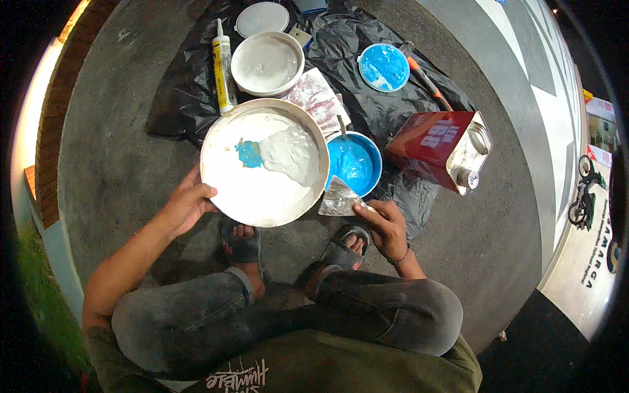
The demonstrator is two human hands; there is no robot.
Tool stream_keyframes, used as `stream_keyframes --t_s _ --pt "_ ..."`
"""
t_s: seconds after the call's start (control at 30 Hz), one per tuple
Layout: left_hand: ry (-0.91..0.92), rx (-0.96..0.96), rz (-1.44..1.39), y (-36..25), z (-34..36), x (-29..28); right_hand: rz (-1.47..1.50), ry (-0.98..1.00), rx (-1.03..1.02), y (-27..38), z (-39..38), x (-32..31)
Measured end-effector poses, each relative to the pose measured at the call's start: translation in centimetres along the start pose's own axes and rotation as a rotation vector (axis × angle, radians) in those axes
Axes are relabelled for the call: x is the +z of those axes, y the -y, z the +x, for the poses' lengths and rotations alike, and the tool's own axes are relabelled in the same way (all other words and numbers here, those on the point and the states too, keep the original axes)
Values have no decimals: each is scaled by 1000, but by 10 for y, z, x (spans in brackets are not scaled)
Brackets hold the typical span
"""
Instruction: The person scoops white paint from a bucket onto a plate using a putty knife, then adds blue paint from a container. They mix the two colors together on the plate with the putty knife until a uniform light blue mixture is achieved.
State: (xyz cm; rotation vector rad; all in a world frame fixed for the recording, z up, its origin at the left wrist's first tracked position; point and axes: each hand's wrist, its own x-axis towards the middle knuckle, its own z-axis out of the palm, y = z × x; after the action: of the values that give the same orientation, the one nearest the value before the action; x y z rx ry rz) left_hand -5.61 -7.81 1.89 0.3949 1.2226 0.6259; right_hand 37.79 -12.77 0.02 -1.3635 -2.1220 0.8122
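Note:
My left hand (189,203) grips the left rim of a large, shallow white round pan (259,195), thumb on the edge. Inside the pan lie a heap of light grey putty (290,154) and a smaller blue-green dab (249,154). In my right hand (388,230) is a wide-bladed putty knife (339,198), its blade smeared grey, beside the pan's lower right edge. Just beyond the blade stands a tub of blue paste (354,164) with a stick-like handle (342,126) leaning in it. The pan's underside is hidden.
Black plastic sheeting (327,39) covers the ground ahead. On it are a sealant cartridge (223,75), a tub of grey putty (267,63), a grey lid (262,20), a blue-smeared lid (384,67), an orange-handled tool (426,80), stained paper (314,98) and a red metal can (426,144).

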Motion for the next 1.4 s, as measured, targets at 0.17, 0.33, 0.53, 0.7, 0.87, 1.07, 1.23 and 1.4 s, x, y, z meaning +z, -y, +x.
stream_keyframes --t_s 0.17,0.33,0.53,0.7,0.87,1.07,1.23,1.4 --pt "20 -18 29 6 4 -3 623 -196 410 22 0 -7" --pt "47 -14 45 1 3 6 791 72 503 23 18 6" --pt "-18 11 2 2 9 -18 534 -137 559 5 8 -14" --pt "-31 15 72 5 7 -20 -3 -153 440 19 32 -42" --pt "-23 -7 74 15 7 -15 -165 -108 268 15 46 -36" --pt "8 7 62 21 7 -22 -163 -60 279 9 48 -19" --pt "-35 20 65 22 6 -25 -71 -39 345 -2 52 -6" --pt "-40 27 69 19 3 -25 69 -9 426 -4 54 -8"
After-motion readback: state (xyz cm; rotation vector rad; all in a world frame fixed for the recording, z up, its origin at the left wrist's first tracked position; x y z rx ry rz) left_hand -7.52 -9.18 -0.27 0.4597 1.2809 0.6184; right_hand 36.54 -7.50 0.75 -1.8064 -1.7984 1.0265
